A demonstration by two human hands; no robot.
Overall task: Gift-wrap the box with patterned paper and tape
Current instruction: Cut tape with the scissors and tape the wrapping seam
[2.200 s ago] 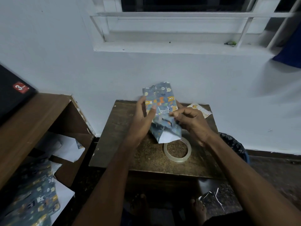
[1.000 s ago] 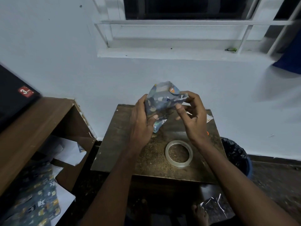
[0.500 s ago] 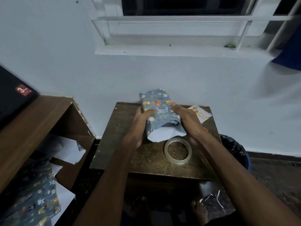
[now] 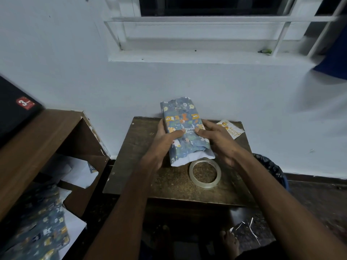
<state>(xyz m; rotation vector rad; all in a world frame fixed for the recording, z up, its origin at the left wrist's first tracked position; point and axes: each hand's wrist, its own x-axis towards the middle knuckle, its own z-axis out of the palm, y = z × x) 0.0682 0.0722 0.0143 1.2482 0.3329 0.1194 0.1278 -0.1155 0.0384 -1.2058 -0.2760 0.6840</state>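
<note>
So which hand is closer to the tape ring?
Right. The right hand grips the wrapped box just above the tape ring; the left hand holds the box's far side, farther off.

One wrapped box (image 4: 185,131) lies on one small table (image 4: 169,186). Two hands hold it, one on each side: the left hand (image 4: 165,142) and the right hand (image 4: 218,140). One tape roll (image 4: 204,173) sits on the table just beside the box. One card (image 4: 230,129) lies at the far right corner. One shelf unit (image 4: 43,139) stands to the left, with one black case (image 4: 15,109) on top. One loose patterned sheet (image 4: 39,228) lies below it. One bin (image 4: 272,169) stands to the right. One window (image 4: 206,25) is above.
</note>
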